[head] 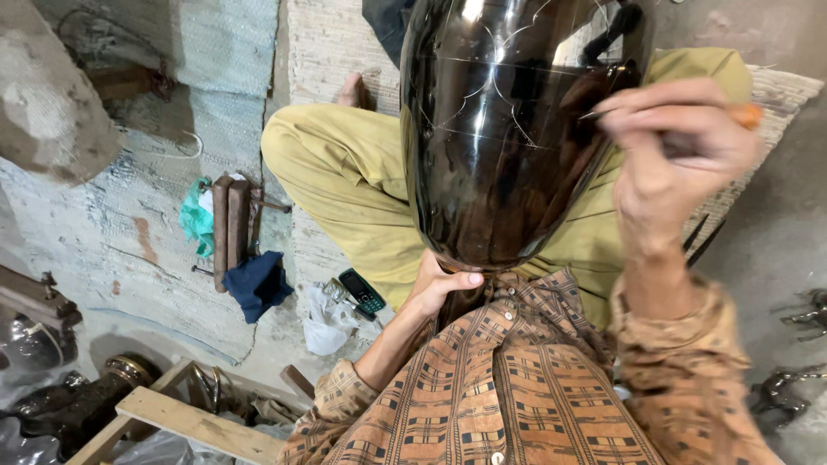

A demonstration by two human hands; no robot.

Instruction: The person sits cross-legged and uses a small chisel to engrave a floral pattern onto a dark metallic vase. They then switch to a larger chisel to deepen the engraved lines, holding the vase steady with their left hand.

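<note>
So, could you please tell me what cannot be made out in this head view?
- Tool tip: the right hand covers most of the thin tool against the black vase.
- Vase top: cut off by the upper edge.
- Left hand: its fingers lie hidden beneath the vase.
- Dark shapes at right: too blurred to name.

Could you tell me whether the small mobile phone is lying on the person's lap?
No, the mobile phone lies on the floor beside the person's knee, next to a crumpled white plastic bag.

Left hand point(441, 284) cupped upward; right hand point(680, 155) raised, pinching.
</note>
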